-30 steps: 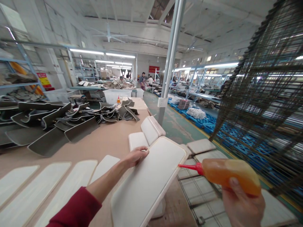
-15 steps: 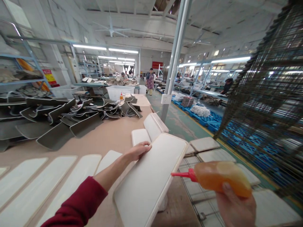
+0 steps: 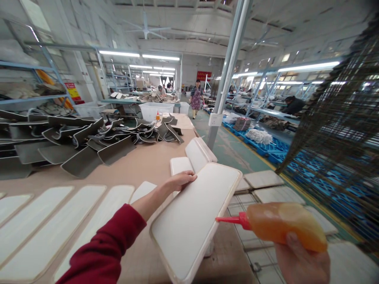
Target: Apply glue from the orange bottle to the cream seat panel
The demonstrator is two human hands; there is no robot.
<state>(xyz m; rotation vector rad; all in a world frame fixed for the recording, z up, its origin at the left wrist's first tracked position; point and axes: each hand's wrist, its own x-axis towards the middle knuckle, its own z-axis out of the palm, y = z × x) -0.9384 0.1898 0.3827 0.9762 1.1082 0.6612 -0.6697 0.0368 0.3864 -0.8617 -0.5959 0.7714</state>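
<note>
My left hand (image 3: 183, 180) grips the upper left edge of a white rounded rectangular panel (image 3: 197, 217), thumb on its face and the other fingers out of sight beneath. The panel is held tilted above the table's edge. In my right hand (image 3: 302, 256) is a squeeze bottle (image 3: 286, 225) of amber liquid, lying nearly level. Its red nozzle (image 3: 233, 219) points left, and the tip meets the panel's right edge. Beyond the panel, more white panels (image 3: 199, 156) are piled. Several similar ones (image 3: 56, 232) lie in a row on the table at left.
Dark grey pieces with pale edges (image 3: 83, 142) are heaped across the brown table (image 3: 151, 163). White panels (image 3: 268, 195) rest on a wire rack at right, below a hanging dark mesh (image 3: 340, 94). A metal post (image 3: 226, 75) stands past the table. A person (image 3: 196, 98) is in the aisle.
The nozzle tip has shifted slightly down along the panel's right edge. The camera view has turned a little left, so the scene sits further right. Both hands keep their holds.
</note>
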